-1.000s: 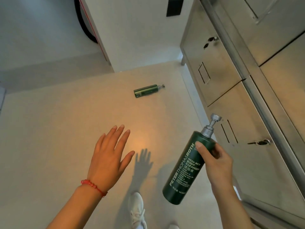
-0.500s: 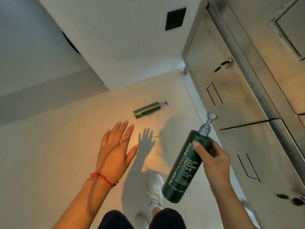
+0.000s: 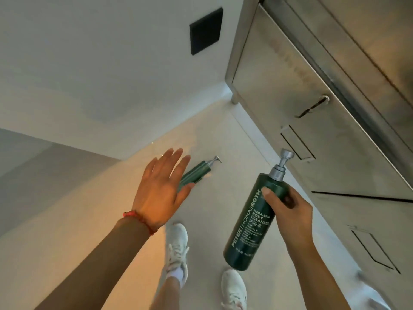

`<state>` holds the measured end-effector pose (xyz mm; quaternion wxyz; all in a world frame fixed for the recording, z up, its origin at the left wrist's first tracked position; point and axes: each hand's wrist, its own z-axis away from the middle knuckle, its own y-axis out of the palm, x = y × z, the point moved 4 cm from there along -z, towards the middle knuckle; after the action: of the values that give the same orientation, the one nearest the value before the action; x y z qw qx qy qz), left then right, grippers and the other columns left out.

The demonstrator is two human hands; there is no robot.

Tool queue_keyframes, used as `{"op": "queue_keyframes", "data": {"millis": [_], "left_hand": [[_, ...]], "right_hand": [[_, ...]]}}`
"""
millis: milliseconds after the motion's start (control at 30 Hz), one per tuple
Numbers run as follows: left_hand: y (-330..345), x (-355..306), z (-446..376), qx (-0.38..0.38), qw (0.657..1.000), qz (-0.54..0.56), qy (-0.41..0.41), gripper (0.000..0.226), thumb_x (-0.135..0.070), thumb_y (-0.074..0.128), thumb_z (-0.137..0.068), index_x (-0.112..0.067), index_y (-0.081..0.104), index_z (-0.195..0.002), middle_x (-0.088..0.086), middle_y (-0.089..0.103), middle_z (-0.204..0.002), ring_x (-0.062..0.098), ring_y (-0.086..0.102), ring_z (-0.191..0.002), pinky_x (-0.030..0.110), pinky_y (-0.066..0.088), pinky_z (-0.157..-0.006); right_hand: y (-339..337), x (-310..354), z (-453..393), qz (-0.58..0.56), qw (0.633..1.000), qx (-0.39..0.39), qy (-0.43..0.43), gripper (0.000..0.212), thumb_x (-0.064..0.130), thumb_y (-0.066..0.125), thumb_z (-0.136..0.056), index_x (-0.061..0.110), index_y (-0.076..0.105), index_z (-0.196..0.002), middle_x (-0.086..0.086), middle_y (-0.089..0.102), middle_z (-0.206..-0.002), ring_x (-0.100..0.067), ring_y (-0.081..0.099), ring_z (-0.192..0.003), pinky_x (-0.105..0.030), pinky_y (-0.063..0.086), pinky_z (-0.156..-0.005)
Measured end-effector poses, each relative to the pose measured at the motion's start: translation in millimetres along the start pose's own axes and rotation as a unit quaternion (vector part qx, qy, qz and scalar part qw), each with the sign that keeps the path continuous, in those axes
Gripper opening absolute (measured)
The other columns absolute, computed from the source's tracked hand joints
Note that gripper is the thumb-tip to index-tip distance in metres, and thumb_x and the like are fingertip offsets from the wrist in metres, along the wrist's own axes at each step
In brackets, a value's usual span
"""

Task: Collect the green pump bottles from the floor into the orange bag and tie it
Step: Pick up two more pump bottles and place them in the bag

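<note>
1. A pale, smooth floor [image 3: 73, 220] is seen from above, with a warm orange light falling on its near left part.
2. At the far edge of the floor a white wall [image 3: 100, 74] rises, and a small black square plate [image 3: 206, 31] is fixed on it.
3. Along the right edge of the floor a steel cabinet [image 3: 312, 108] stands, with flat doors, recessed handles and a key lock [image 3: 312, 107]; its foot meets the floor at the far right corner.
4. One green bottle [image 3: 194, 174] with a silver pump lies on its side on the floor, near the far edge and not far from the cabinet corner; the pump points toward the cabinet.
5. The left hand [image 3: 159, 190] is held above the floor with the fingers spread apart and nothing in it; it covers the lower end of the lying bottle, and whether it touches the bottle cannot be told. A red bead bracelet [image 3: 139, 220] is worn on this wrist.
6. A second, bigger green bottle [image 3: 250, 224] is clamped in the right hand [image 3: 288, 211], which is closed around its upper part; the bottle is kept tilted in the air, pump up, between the lying bottle and the cabinet.
7. Two white shoes [image 3: 177, 247] are seen on the floor at the near edge, under the arms.
8. The path between the left hand and the lying bottle is free of other things.
</note>
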<state>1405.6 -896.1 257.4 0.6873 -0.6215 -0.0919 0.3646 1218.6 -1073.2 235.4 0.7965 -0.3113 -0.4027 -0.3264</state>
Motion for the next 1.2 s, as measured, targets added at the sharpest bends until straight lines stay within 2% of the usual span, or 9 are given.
{"op": "queue_keyframes", "data": {"millis": [133, 233, 333, 533, 700, 800, 1000, 1100, 1200], "left_hand": [[42, 27, -45, 0.019, 0.999, 0.003, 0.038, 0.056, -0.041, 0.034, -0.089, -0.002, 0.047, -0.128, 0.022, 0.048, -0.134, 0.042, 0.042, -0.125, 0.057, 0.031, -0.101], [89, 43, -75, 0.024, 0.997, 0.011, 0.068, 0.05, -0.031, 0.049, -0.084, 0.004, 0.053, -0.121, 0.027, 0.053, -0.127, 0.045, 0.047, -0.119, 0.059, 0.041, -0.096], [146, 59, -103, 0.048, 0.996, 0.021, 0.068, 0.053, -0.035, 0.042, -0.088, 0.005, 0.053, -0.12, 0.028, 0.054, -0.125, 0.046, 0.049, -0.116, 0.056, 0.041, -0.094], [280, 90, -147, 0.082, 0.989, 0.12, -0.038, 0.053, -0.033, 0.048, -0.09, -0.008, 0.035, -0.135, 0.014, 0.039, -0.143, 0.027, 0.032, -0.132, 0.04, 0.029, -0.106], [361, 118, -161, 0.135, 0.977, 0.116, -0.116, 0.059, -0.04, 0.052, -0.087, -0.011, 0.033, -0.136, 0.014, 0.044, -0.136, 0.03, 0.041, -0.123, 0.042, 0.039, -0.095], [381, 123, -165, 0.133, 0.978, 0.096, -0.125, 0.056, -0.042, 0.058, -0.083, -0.011, 0.044, -0.127, 0.016, 0.054, -0.123, 0.033, 0.051, -0.109, 0.04, 0.043, -0.085], [398, 119, -168, 0.132, 0.973, 0.121, -0.148, 0.053, -0.046, 0.069, -0.07, -0.01, 0.056, -0.106, 0.013, 0.062, -0.104, 0.03, 0.055, -0.093, 0.035, 0.044, -0.074], [394, 122, -168, 0.114, 0.963, 0.177, -0.166, 0.049, -0.041, 0.076, -0.065, -0.008, 0.063, -0.1, 0.011, 0.067, -0.097, 0.028, 0.059, -0.086, 0.034, 0.048, -0.075], [369, 120, -157, 0.101, 0.937, 0.281, -0.182, 0.043, -0.034, 0.079, -0.063, -0.015, 0.066, -0.099, 0.0, 0.068, -0.089, 0.015, 0.06, -0.078, 0.02, 0.045, -0.067]], "right_hand": [[28, -29, -34, -0.02, 0.999, -0.025, 0.01, 0.02, 0.022, 0.073, -0.072, 0.023, 0.067, -0.091, 0.011, 0.071, -0.076, 0.0, 0.066, -0.073, -0.006, 0.046, -0.055], [43, -61, -57, -0.029, 0.999, -0.028, 0.018, 0.021, 0.021, 0.073, -0.072, 0.025, 0.067, -0.091, 0.012, 0.072, -0.079, 0.0, 0.066, -0.073, -0.006, 0.046, -0.056], [54, -102, -80, -0.023, 0.999, -0.014, 0.024, 0.022, 0.022, 0.073, -0.071, 0.033, 0.065, -0.089, 0.021, 0.071, -0.078, 0.002, 0.065, -0.076, -0.005, 0.046, -0.058], [56, -197, -124, 0.013, 0.999, -0.012, 0.038, 0.024, 0.024, 0.073, -0.069, 0.031, 0.066, -0.091, 0.017, 0.072, -0.081, 0.0, 0.066, -0.077, -0.004, 0.047, -0.059], [57, -251, -146, 0.025, 0.999, -0.013, 0.028, 0.019, 0.016, 0.071, -0.073, 0.03, 0.066, -0.084, 0.021, 0.071, -0.074, 0.002, 0.065, -0.068, -0.006, 0.045, -0.055], [61, -267, -151, 0.024, 0.999, -0.005, 0.022, 0.015, 0.015, 0.07, -0.074, 0.027, 0.066, -0.083, 0.017, 0.071, -0.073, 0.001, 0.065, -0.066, -0.008, 0.046, -0.055], [69, -280, -155, 0.013, 1.0, -0.001, 0.02, 0.013, 0.015, 0.069, -0.075, 0.024, 0.066, -0.084, 0.015, 0.071, -0.073, -0.001, 0.065, -0.065, -0.009, 0.047, -0.054], [71, -277, -156, 0.011, 1.0, 0.004, 0.017, 0.012, 0.014, 0.069, -0.075, 0.023, 0.066, -0.084, 0.014, 0.071, -0.071, 0.0, 0.064, -0.064, -0.009, 0.047, -0.055], [66, -261, -151, 0.006, 1.0, 0.008, 0.014, 0.013, 0.015, 0.069, -0.076, 0.023, 0.066, -0.086, 0.016, 0.071, -0.072, 0.0, 0.065, -0.066, -0.008, 0.047, -0.055]]}}
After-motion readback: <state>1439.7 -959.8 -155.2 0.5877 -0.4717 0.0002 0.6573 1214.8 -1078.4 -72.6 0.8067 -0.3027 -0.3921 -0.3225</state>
